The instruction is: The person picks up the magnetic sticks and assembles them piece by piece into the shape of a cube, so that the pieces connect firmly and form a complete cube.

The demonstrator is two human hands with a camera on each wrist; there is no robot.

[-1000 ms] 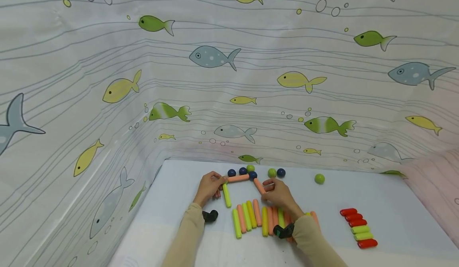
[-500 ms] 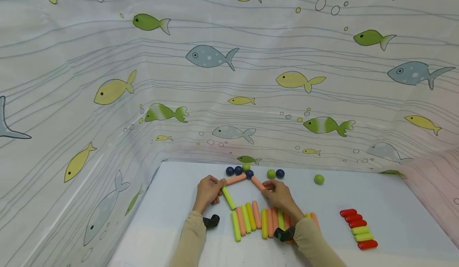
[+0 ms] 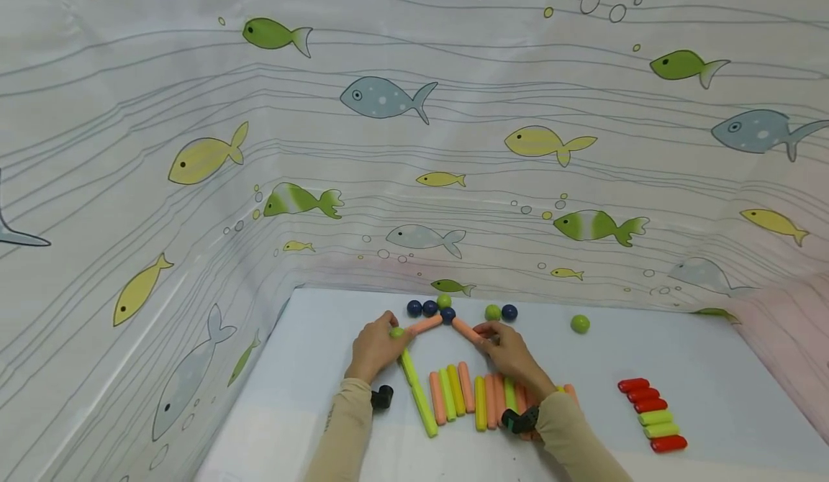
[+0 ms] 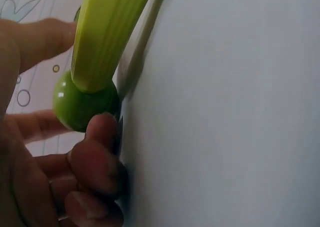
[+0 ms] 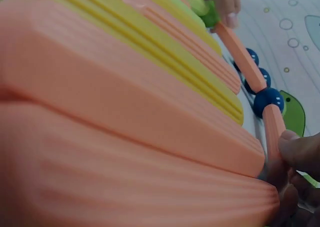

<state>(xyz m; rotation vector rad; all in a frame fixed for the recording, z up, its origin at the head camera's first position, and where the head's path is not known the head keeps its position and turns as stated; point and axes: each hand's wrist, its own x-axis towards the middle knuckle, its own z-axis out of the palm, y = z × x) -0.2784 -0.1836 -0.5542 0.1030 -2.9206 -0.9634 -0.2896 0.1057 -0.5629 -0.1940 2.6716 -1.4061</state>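
Observation:
My left hand (image 3: pixel 377 347) grips a green ball (image 4: pixel 82 104), from which a lime stick (image 4: pixel 107 37) runs toward me. A salmon stick (image 3: pixel 427 324) goes from that corner up to a dark blue ball (image 3: pixel 447 315). From there a second salmon stick (image 5: pixel 273 129) slants down to my right hand (image 3: pixel 512 356), whose thumb and fingers pinch its lower end. In the head view the lime stick lines up end to end with another lime stick (image 3: pixel 424 410) nearer to me. My left fingers partly hide the green ball.
A row of salmon, lime and yellow sticks (image 3: pixel 480 403) lies before me, partly under my right forearm. Loose blue balls (image 3: pixel 414 308) and green balls (image 3: pixel 493 312) sit toward the back wall. Short red and lime pieces (image 3: pixel 650 404) lie at the right. Fish-patterned sheeting surrounds the white table.
The near end of the lime stick has swung right, into line with the row's leftmost lime stick. The left salmon stick has tilted, and the blue ball joint has shifted slightly left.

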